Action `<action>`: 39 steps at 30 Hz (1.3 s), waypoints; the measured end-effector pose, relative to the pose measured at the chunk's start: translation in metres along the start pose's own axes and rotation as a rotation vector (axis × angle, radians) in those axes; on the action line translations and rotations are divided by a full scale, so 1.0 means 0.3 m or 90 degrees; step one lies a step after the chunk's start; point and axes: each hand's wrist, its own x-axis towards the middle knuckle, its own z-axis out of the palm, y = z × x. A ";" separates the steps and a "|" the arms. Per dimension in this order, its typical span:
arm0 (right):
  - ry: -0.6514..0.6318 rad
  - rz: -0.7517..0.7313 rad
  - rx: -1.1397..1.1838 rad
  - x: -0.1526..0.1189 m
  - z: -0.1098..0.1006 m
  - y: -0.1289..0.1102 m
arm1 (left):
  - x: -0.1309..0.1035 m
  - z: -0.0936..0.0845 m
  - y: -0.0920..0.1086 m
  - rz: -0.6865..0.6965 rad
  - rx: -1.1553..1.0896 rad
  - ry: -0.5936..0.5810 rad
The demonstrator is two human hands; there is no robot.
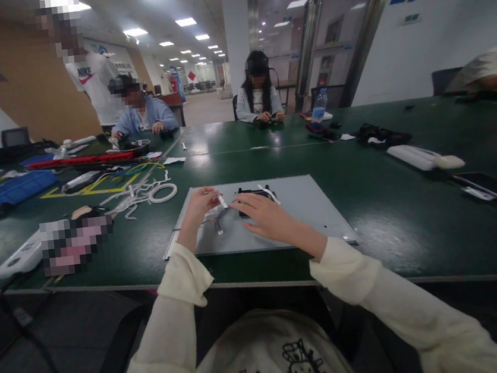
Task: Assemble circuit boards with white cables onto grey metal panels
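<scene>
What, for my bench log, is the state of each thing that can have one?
Left hand: grip pinched on a white strip
Right hand: open, fingers extended
Grey panel: lying flat
White ring: lying flat
Blue tray: open-topped
Bottle: upright
Ceiling lights: lit

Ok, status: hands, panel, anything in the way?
Left hand pinching white strip. Right hand open over grey panel. Panel flat on green table. Right hand partly blocks black part.
</scene>
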 end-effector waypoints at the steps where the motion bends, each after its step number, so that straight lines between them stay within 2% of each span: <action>1: 0.003 -0.012 -0.015 0.026 0.014 -0.004 | -0.003 0.003 0.003 -0.001 0.010 0.000; 7: 0.024 -0.014 -0.052 0.122 0.099 0.006 | -0.006 0.010 0.001 -0.022 0.006 -0.002; 11: 0.035 0.016 -0.066 0.128 0.124 0.015 | 0.004 0.002 -0.018 -0.032 0.037 -0.005; 14: 0.028 0.024 -0.076 0.121 0.136 0.021 | 0.019 -0.005 -0.037 -0.019 0.112 0.023; 17: 0.009 0.029 -0.091 0.115 0.150 0.024 | 0.031 -0.011 -0.052 0.032 0.266 0.043; 22: -0.061 0.023 -0.124 0.112 0.172 0.010 | 0.030 -0.017 -0.055 0.229 0.666 0.019; 26: -0.107 0.012 -0.135 0.111 0.174 -0.009 | 0.020 -0.014 -0.053 0.240 0.840 0.001; 39: -0.122 -0.020 -0.123 0.107 0.181 -0.017 | 0.002 -0.017 -0.045 0.200 0.929 -0.039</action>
